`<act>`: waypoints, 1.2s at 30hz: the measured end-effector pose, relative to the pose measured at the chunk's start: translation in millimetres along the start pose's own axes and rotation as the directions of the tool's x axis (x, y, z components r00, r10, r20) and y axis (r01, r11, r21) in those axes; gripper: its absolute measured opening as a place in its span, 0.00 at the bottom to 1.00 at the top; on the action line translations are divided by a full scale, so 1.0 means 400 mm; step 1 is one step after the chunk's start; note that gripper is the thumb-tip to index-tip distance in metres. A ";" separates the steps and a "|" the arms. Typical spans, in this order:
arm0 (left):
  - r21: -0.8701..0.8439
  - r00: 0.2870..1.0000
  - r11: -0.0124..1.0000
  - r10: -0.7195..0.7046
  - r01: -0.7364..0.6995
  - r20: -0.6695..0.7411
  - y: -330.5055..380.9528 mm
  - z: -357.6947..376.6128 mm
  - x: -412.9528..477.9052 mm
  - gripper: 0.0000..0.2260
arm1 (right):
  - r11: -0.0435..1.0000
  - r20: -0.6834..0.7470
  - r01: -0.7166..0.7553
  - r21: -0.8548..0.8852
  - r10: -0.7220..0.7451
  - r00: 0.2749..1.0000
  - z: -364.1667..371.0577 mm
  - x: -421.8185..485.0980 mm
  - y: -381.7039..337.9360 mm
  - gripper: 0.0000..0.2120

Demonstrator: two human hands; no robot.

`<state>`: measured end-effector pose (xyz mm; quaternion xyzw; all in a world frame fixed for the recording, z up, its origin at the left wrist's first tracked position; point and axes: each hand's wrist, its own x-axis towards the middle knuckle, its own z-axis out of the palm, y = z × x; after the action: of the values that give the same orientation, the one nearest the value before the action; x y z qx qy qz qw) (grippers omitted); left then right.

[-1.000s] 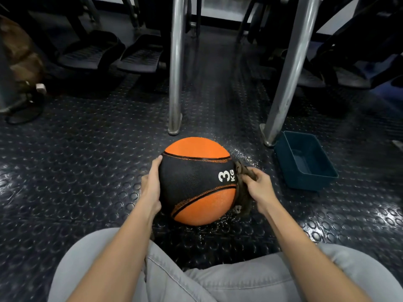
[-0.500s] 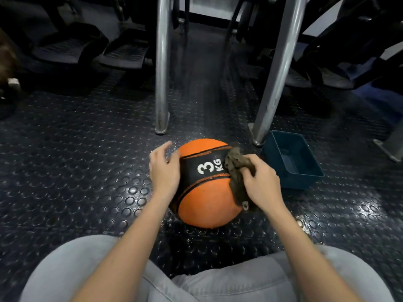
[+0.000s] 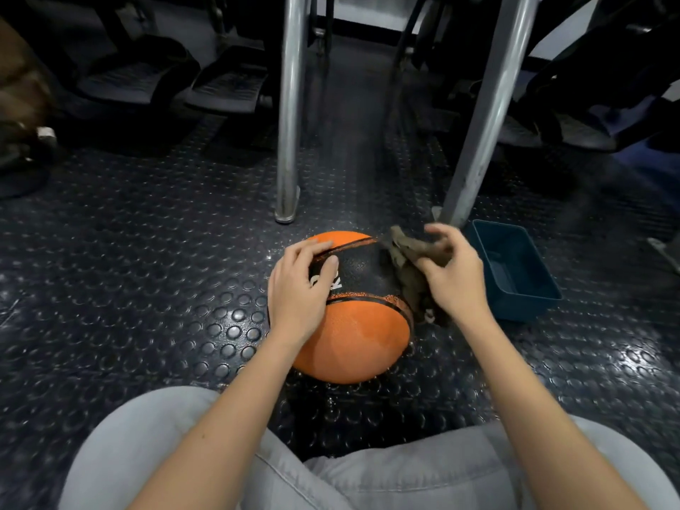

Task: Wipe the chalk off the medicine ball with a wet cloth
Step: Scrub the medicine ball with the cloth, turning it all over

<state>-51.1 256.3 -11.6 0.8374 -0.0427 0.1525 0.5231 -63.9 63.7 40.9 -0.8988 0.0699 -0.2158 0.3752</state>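
Note:
An orange and black medicine ball [image 3: 362, 325] sits on the studded floor in front of my knees, its surface beaded with water. My left hand [image 3: 300, 288] lies flat on the ball's upper left side, fingers straight and covering part of the white print. My right hand [image 3: 450, 276] pinches a dark brown wet cloth [image 3: 408, 266] and holds it against the ball's upper right side. Part of the cloth hangs down the ball's right flank.
A blue plastic tub [image 3: 515, 274] stands on the floor just right of my right hand. Two metal frame legs [image 3: 289, 141] [image 3: 482, 130] rise right behind the ball. Dark gym machine pedals [image 3: 228, 86] fill the back. My grey trouser knees [image 3: 294, 473] are in the foreground.
The ball has rolled so the black band and print turned left and up. My left hand slid up onto the ball's top left. My right hand moved the cloth upward.

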 end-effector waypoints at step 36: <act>0.033 0.995 0.997 0.062 -0.065 0.080 0.030 -0.018 -0.038 0.16 | 0.981 0.096 -0.120 -0.154 0.136 0.986 0.025 -0.029 0.113 0.14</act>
<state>-69.9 256.0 -3.0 0.8503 -0.0872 0.1365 0.5008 -68.5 41.3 -1.2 -0.9279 0.1234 -0.1376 0.3237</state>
